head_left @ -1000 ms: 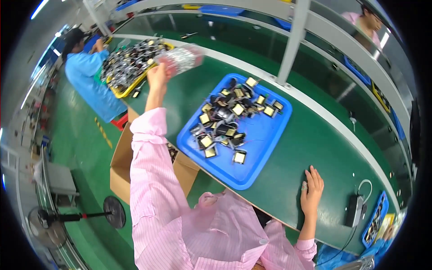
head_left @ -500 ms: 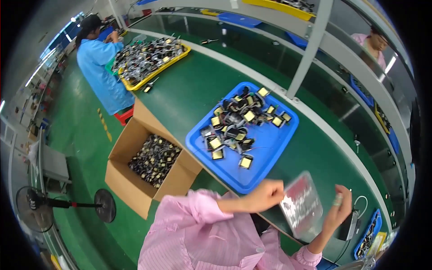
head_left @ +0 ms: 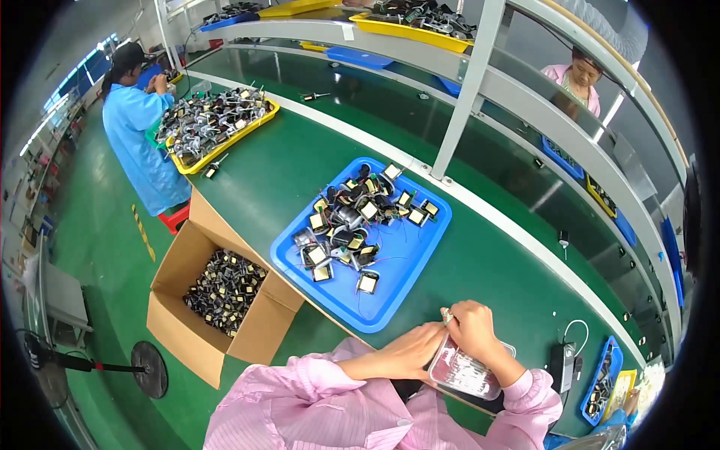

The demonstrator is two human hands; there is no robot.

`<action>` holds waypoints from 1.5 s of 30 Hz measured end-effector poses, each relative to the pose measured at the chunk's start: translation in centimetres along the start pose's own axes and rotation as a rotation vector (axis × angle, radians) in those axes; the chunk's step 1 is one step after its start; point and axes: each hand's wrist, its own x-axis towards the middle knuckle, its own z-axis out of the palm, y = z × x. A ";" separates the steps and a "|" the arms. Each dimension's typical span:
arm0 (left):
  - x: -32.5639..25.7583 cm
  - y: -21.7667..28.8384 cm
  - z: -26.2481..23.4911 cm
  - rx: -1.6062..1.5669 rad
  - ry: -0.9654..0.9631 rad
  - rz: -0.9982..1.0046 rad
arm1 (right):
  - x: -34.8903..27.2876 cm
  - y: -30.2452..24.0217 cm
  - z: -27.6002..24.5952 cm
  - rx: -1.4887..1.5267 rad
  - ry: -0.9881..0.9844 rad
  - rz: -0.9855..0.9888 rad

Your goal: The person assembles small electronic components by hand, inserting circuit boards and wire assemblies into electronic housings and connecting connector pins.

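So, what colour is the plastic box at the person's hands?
The plastic box is clear, with reddish and white showing through; the head view shows it.

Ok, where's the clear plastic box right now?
In the head view, the clear plastic box is at lower right, at the green table's near edge, between the blue tray and the black power adapter, with the left hand and right hand at it.
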 end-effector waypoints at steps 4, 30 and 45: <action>1.6 -0.3 2.4 -0.227 0.050 -0.056 | 0.7 0.4 -0.2 0.049 0.100 0.009; 1.8 0.3 3.7 -0.391 0.280 -0.075 | 1.5 -1.5 -0.7 -0.021 0.216 -0.114; 2.0 -0.3 2.2 -0.222 0.222 -0.156 | -0.2 -2.4 -4.7 -0.093 0.318 -0.236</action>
